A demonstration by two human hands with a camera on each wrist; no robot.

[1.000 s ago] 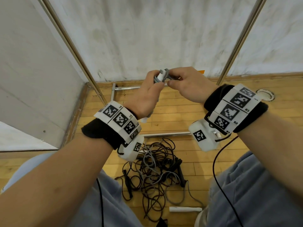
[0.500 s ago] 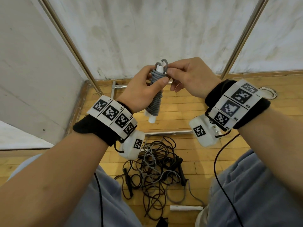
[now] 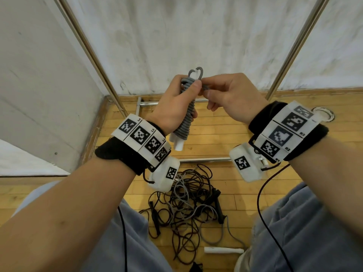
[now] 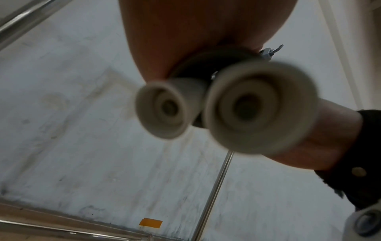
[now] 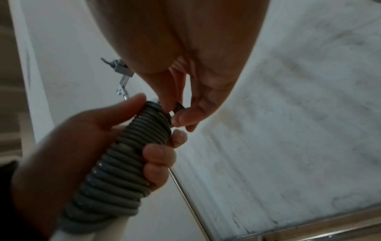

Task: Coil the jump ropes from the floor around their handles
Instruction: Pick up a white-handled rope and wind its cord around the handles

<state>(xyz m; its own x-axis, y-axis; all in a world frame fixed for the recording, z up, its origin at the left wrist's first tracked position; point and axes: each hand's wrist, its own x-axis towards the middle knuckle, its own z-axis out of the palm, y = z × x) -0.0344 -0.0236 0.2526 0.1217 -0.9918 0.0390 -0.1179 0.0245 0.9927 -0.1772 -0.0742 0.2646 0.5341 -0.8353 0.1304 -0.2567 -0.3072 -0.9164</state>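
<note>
Head view, contents by size, largest first

1. Wooden floor (image 3: 245,134), with grey wall panels on the far side and metal frame poles.

2. Tangle of ropes (image 3: 184,205) on the floor, near me and between my knees: dark cords with black handles, one grey cord running through them, and a loose white handle (image 3: 224,250) lying at the near right of the pile. All not yet coiled.

3. My left hand (image 3: 172,107), fingers and thumb wrapped round the wound bundle, thumb laid across the top turns. Judgement: this thumb should stay pressed on the last turns so nothing springs loose while the end is secured.

4. My right hand (image 3: 229,95), thumb and forefinger pinching the free end of the cord just right of the bundle's top; other fingers loosely curled.

5. Grey jump rope (image 3: 186,118), held up in front of me, coiled in close single turns along its two white handles (image 4: 206,107), which lie side by side, butts towards the left wrist camera. Small loops stand above the top.

6. Step in hand, as I judge it: finishing the coil. Keep the tail taut and tuck it under a top turn; slack here would likely loosen the upper turns
</note>
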